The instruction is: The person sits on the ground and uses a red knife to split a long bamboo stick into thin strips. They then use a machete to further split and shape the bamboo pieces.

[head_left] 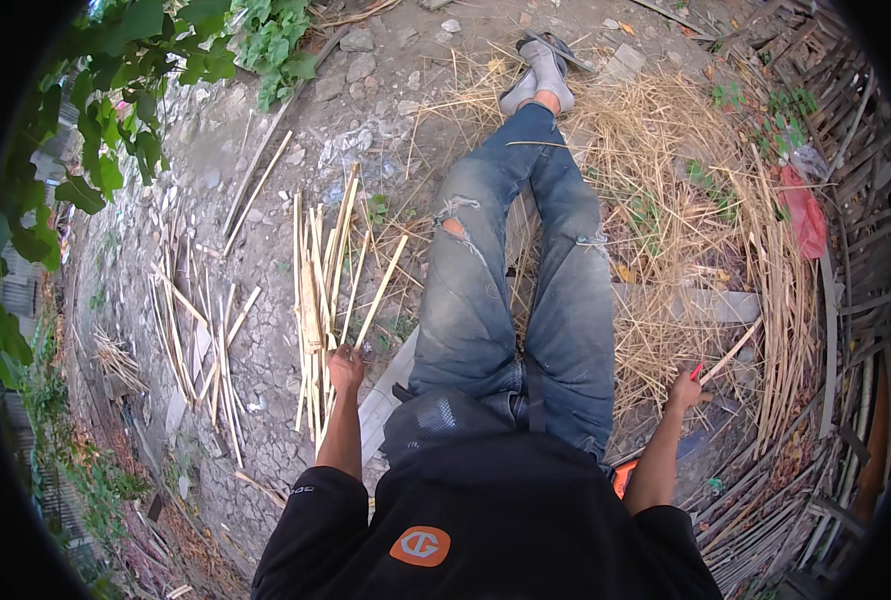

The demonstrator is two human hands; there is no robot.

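Note:
My left hand (346, 367) is closed at the lower end of a pale split bamboo strip (384, 285), which slants up and away to the right. It is beside a loose bundle of similar strips (311, 300) lying on the ground left of my legs. Out to the right, my right hand (684, 388) is closed on a small thing with a bright red part (697, 372); its kind is too small to tell. Another pale strip (734, 350) slants away just beyond that hand; whether the fingers touch it I cannot tell.
My outstretched legs (566, 300) in torn jeans lie between the hands. Dry straw (666, 220) covers ground to the right, with a long pile of thin sticks (776, 330) and a red plastic bag (804, 212). More strips (221, 370) lie left on cracked soil. Leaves (96, 110) hang upper left.

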